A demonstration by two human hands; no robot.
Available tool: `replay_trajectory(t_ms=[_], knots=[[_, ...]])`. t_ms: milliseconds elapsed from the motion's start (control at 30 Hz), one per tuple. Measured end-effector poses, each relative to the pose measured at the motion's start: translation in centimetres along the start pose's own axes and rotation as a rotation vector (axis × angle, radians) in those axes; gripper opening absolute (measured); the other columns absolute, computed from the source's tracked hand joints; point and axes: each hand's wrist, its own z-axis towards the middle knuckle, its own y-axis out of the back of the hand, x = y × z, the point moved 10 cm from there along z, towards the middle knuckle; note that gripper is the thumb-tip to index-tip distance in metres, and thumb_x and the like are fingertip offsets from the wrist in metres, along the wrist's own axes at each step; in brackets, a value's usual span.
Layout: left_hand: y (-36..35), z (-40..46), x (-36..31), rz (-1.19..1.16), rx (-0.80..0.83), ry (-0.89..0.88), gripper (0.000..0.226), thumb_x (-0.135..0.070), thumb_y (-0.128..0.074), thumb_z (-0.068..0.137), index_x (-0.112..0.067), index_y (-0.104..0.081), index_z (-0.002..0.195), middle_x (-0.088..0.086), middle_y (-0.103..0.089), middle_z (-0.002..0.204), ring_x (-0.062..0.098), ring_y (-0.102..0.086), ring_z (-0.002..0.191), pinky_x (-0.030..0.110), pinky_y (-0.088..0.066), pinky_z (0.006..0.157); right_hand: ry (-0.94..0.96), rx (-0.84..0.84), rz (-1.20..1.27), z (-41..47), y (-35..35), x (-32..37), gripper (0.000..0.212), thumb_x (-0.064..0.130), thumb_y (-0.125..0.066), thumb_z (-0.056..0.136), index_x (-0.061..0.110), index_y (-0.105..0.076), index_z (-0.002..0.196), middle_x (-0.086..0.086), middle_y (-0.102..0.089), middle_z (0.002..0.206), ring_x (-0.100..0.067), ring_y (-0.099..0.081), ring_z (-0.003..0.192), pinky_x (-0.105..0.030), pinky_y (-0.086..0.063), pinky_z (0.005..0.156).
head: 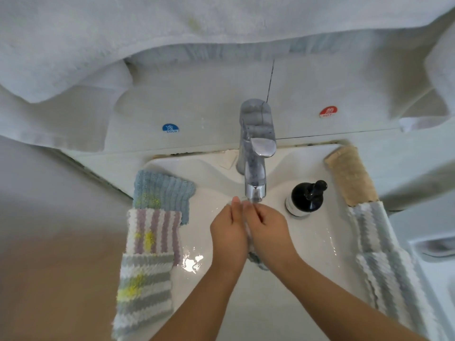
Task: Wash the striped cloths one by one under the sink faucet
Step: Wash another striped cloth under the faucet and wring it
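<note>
A wet grey-and-white striped cloth [256, 260] is squeezed between my two palms over the sink basin [317, 244], and only its lower end shows beneath my wrists. My left hand [229, 232] and my right hand [269, 230] press flat against each other, fingers straight, with the fingertips right under the spout of the chrome faucet [256, 153]. On the left rim lie a purple-striped cloth [155, 232] and a grey-striped cloth [145, 286], both with yellow stains. Two grey-striped cloths [371, 227] [394, 281] hang over the right rim.
A blue ribbed cloth [162, 190] with a yellow stain lies at the back left of the rim, and a beige cloth [349, 178] at the back right. A black pump bottle [306, 198] stands right of the faucet. White towels [73, 57] hang overhead.
</note>
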Motion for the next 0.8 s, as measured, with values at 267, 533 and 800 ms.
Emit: replay_trajectory(t_ms=[267, 533, 800], knots=[[0.5, 1.1, -1.2, 0.003, -0.01, -0.043, 0.048, -0.032, -0.039, 0.104, -0.006, -0.052, 0.066, 0.004, -0.052, 0.058, 0.003, -0.046, 0.051, 0.022, -0.04, 0.053, 0.037, 0.029, 0.015, -0.3, -0.3, 0.2, 0.042, 0.028, -0.049, 0.1, 0.002, -0.055, 0.067, -0.01, -0.049, 0.058, -0.011, -0.046, 0.056, -0.025, -0.041, 0.055], [0.7, 1.6, -1.7, -0.026, -0.043, -0.091, 0.046, -0.03, -0.039, 0.104, -0.014, -0.045, 0.061, -0.003, -0.046, 0.055, 0.001, -0.042, 0.048, 0.016, -0.036, 0.051, 0.052, 0.004, 0.016, -0.6, -0.2, 0.0, 0.043, 0.03, -0.049, 0.1, 0.007, -0.05, 0.063, -0.01, -0.045, 0.055, -0.012, -0.042, 0.055, -0.031, -0.039, 0.055], [0.2, 1.2, -1.4, 0.039, -0.033, -0.055, 0.049, -0.027, -0.039, 0.104, -0.019, -0.041, 0.057, -0.006, -0.043, 0.051, -0.002, -0.043, 0.043, 0.015, -0.031, 0.047, 0.002, -0.01, -0.027, 1.1, 0.1, -0.3, 0.04, 0.029, -0.048, 0.1, 0.007, -0.053, 0.066, -0.008, -0.049, 0.057, -0.015, -0.043, 0.058, -0.034, -0.038, 0.058]])
